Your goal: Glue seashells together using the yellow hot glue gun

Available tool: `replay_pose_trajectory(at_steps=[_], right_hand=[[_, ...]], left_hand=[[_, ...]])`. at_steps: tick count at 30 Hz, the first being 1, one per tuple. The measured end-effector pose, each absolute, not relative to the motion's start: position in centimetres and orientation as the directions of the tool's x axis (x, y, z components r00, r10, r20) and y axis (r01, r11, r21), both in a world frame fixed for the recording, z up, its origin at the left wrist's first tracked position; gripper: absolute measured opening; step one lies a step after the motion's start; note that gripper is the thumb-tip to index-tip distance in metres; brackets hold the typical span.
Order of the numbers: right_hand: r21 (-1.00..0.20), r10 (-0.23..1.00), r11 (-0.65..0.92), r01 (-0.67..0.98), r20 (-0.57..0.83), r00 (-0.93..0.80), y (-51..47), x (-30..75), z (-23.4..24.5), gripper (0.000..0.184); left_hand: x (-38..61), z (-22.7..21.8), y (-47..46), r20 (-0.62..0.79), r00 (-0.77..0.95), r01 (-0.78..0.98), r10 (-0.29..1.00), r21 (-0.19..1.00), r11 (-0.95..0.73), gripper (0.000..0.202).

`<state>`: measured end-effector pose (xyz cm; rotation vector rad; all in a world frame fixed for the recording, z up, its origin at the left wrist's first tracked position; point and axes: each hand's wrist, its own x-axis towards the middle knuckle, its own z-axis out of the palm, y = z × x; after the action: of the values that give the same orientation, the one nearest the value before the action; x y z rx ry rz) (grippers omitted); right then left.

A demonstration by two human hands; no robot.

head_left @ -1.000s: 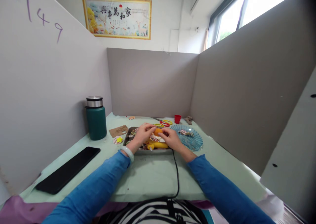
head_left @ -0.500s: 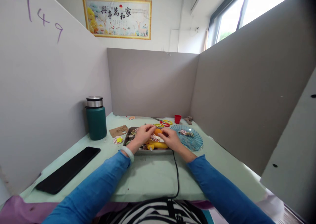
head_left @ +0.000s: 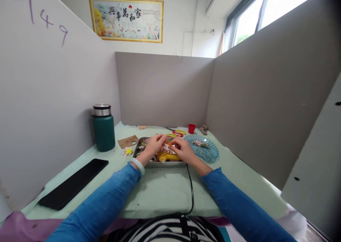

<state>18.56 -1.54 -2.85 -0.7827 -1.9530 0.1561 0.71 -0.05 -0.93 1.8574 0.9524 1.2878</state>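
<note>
Between my two hands is a small orange piece (head_left: 168,143), seen nearly edge-on; what kind of thing it is I cannot tell. My left hand (head_left: 154,144) pinches it from the left, with a pale bangle (head_left: 138,166) on the wrist. From the right, the thumb and fingers of my right hand (head_left: 183,149) close on its other side. Both hands are above a metal tray (head_left: 160,164) that holds small mixed pieces. A yellow glue gun (head_left: 170,157) lies in the tray's front part, below the hands, partly hidden by my right hand.
Right of the tray is a blue scalloped plate (head_left: 213,153) with small pieces. Scissors (head_left: 177,133) and a red cup (head_left: 191,129) are behind. A brown card (head_left: 128,141), green bottle (head_left: 103,132) and black phone (head_left: 74,183) are on the left. A black cord (head_left: 191,188) runs forward.
The orange piece has turned from showing a broad, rounded face to a thin edge between my fingers. My hands have hardly shifted, and the things around them have stayed put.
</note>
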Motion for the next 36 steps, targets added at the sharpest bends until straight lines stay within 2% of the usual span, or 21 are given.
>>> replay_pose_trajectory(at_steps=[6, 14, 22, 29, 36], right_hand=[[-0.425, 0.59, 0.778, 0.462, 0.747, -0.306, -1.5, 18.59, -2.88, 0.011], [-0.41, 0.583, 0.781, 0.471, 0.749, -0.315, -1.51, 18.51, -2.97, 0.014], [-0.404, 0.572, 0.792, 0.457, 0.754, -0.323, -1.7, 18.44, -2.85, 0.016], [-0.417, 0.579, 0.793, 0.445, 0.743, -0.336, -2.08, 18.38, -2.63, 0.022], [-0.402, 0.564, 0.796, 0.453, 0.765, -0.311, -1.89, 18.39, -2.7, 0.023]], left_hand=[[0.76, -0.69, -0.19, 0.427, 0.249, 0.179, 0.869, 0.862, -0.474, 0.024], [0.8, -1.05, 0.19, 0.393, 0.225, 0.117, 0.891, 0.897, -0.425, 0.014], [0.89, -1.0, -0.13, 0.386, 0.18, 0.13, 0.905, 0.902, -0.411, 0.016], [0.75, -1.04, -0.04, 0.389, 0.194, 0.162, 0.9, 0.893, -0.421, 0.031], [0.86, -1.23, 0.34, 0.376, 0.202, 0.21, 0.904, 0.885, -0.415, 0.032]])
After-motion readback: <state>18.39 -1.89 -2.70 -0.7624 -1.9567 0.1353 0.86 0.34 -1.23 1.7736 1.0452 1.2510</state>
